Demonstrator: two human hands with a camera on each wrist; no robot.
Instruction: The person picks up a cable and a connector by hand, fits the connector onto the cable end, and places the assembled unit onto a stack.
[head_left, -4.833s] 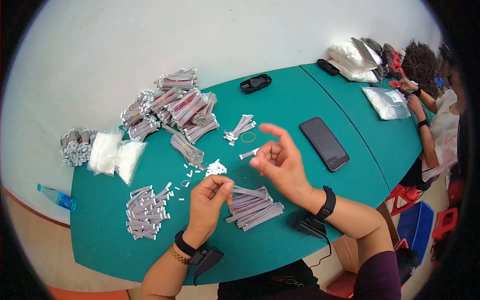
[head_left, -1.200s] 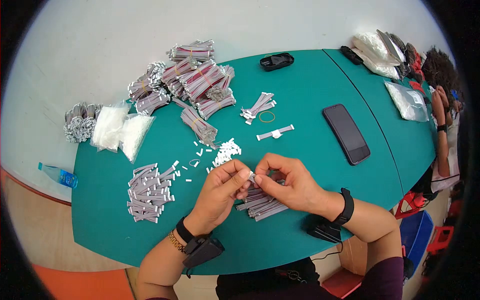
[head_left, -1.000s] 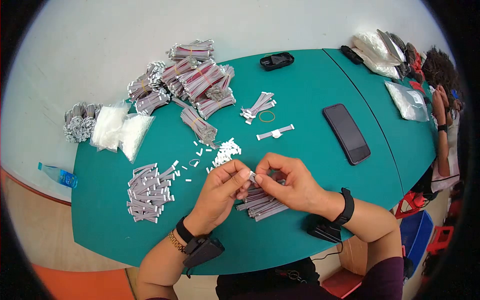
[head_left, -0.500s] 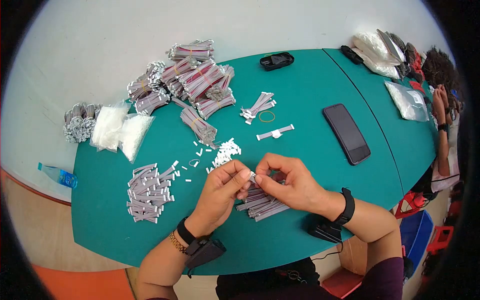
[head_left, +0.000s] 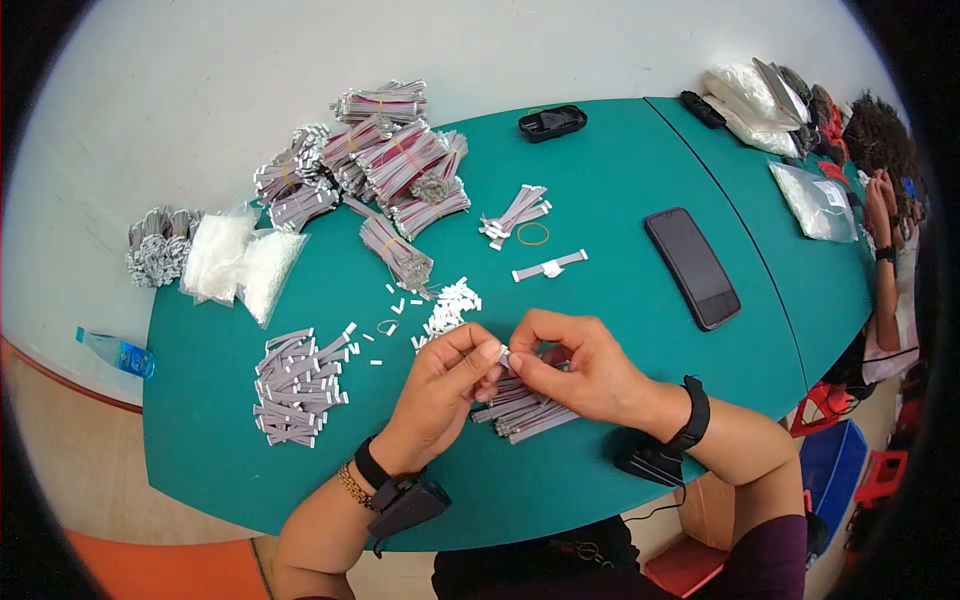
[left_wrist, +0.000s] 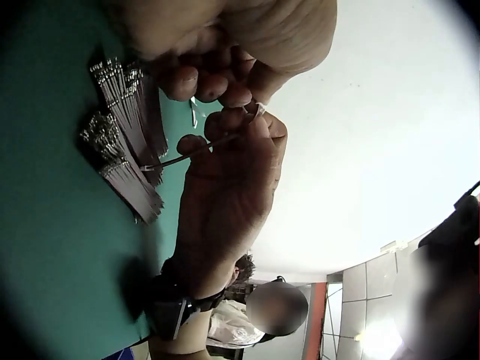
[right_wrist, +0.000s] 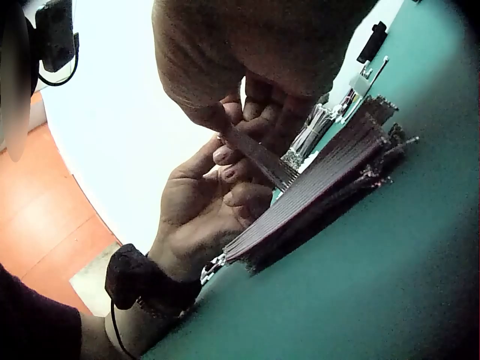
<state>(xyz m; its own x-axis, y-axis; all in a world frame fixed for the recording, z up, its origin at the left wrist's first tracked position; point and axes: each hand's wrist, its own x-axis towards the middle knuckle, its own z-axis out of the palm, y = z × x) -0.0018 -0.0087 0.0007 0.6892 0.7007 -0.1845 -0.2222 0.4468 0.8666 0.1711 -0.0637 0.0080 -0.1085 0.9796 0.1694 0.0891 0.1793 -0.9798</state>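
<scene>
My left hand point(head_left: 440, 380) pinches a small white connector point(head_left: 503, 351) between thumb and index finger. Close against it, my right hand point(head_left: 580, 365) pinches the end of a short grey ribbon cable point(right_wrist: 259, 159). The fingertips of both hands meet at the connector, and they hide most of the joint. In the right wrist view the cable's free end slants down toward a pile of loose ribbon cables point(head_left: 525, 408), which lies on the table under my hands. Loose white connectors point(head_left: 455, 303) are heaped just beyond my left hand.
Cables with white ends point(head_left: 298, 385) lie at left. Bundled cables point(head_left: 400, 165) and bags of white parts point(head_left: 220, 255) stand behind. Farther right are a few cables point(head_left: 518, 213), a rubber band point(head_left: 533, 234), a single cable point(head_left: 570, 262) and a phone point(head_left: 692, 268). Another person's hands point(head_left: 880, 210) show far right.
Several seconds ago my right hand was raised apart from the left; it has come in to meet it and now pinches the cable. Over the last second both hands stay nearly still.
</scene>
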